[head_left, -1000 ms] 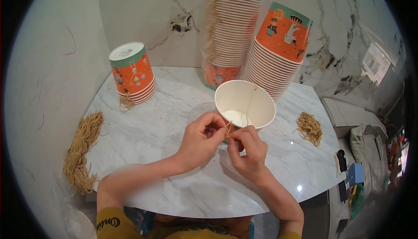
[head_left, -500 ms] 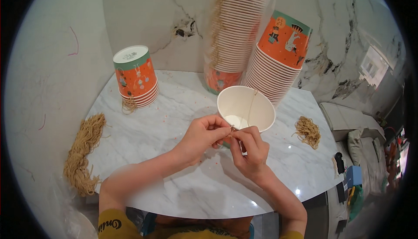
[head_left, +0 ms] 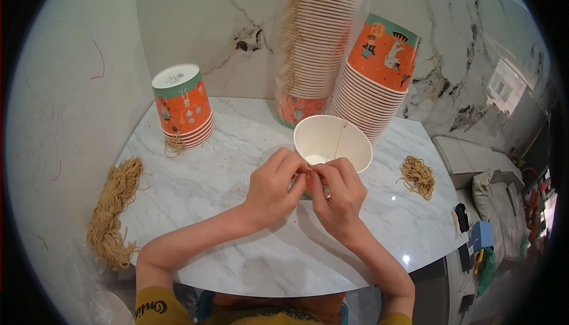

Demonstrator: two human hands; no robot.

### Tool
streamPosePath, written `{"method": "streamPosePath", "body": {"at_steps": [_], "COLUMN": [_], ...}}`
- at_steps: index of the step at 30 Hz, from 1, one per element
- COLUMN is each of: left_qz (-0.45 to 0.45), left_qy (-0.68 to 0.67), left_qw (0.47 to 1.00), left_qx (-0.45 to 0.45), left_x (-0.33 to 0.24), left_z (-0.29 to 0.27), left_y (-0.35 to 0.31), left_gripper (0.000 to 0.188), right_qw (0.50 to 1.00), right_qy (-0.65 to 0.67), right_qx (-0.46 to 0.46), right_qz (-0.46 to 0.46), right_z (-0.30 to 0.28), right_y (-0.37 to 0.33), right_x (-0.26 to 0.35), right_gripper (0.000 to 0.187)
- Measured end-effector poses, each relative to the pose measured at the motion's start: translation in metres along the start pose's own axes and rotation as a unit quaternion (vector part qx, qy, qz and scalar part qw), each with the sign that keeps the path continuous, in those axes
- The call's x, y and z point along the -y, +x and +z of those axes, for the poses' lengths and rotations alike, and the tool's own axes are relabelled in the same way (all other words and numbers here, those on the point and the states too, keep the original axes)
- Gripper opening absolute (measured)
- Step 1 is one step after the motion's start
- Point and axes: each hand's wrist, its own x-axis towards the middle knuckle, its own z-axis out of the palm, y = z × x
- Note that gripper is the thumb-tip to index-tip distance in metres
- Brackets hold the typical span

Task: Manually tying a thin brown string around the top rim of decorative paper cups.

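Note:
A white-lined paper bucket stands at the middle of the table, its mouth tilted toward me. A thin tan string runs from the far rim down inside the bucket toward the near rim. At that near rim my left hand and my right hand meet, fingertips pinched together on the string. The string's end is too small to make out between the fingers. My hands cover most of the bucket's orange and green outside.
Upside-down orange paper buckets are stacked at the left, string hanging at their rims. A taller leaning stack and a bagged column stand behind. Bundles of tan string lie at the left edge and right.
My left fingers have curled in and turned over at the rim, and my right hand has closed beside them. The view has shifted slightly; the bucket stays in place.

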Motion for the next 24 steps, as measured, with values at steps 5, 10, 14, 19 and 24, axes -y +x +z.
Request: {"method": "streamPosePath", "body": {"at_steps": [5,10,14,19,24], "left_qz": [0.165,0.237,0.227,0.212,0.24], "left_qy": [0.099,0.09,0.03,-0.006,0.02], "left_qw": [0.98,0.966,0.973,0.977,0.969], "left_qx": [-0.058,-0.049,-0.037,0.02,0.052], "left_x": [0.006,0.015,0.02,0.016,0.011], "left_z": [0.001,-0.004,-0.003,-0.01,-0.016], "left_y": [0.003,0.007,0.008,0.012,0.019], "left_gripper": [0.019,0.025,0.035,0.05,0.05], "right_qw": [0.997,0.998,0.997,0.987,0.974], "right_qy": [-0.068,-0.057,-0.031,0.037,0.067], "right_qx": [0.022,0.036,0.076,0.158,0.217], "right_qz": [-0.011,-0.01,0.0,0.009,0.018], "right_z": [-0.001,-0.007,-0.012,-0.024,-0.032], "right_y": [0.001,0.006,0.007,0.013,0.021], "right_x": [0.001,0.003,-0.003,-0.017,-0.023], "right_gripper": [0.009,0.008,0.008,0.008,0.006]}}
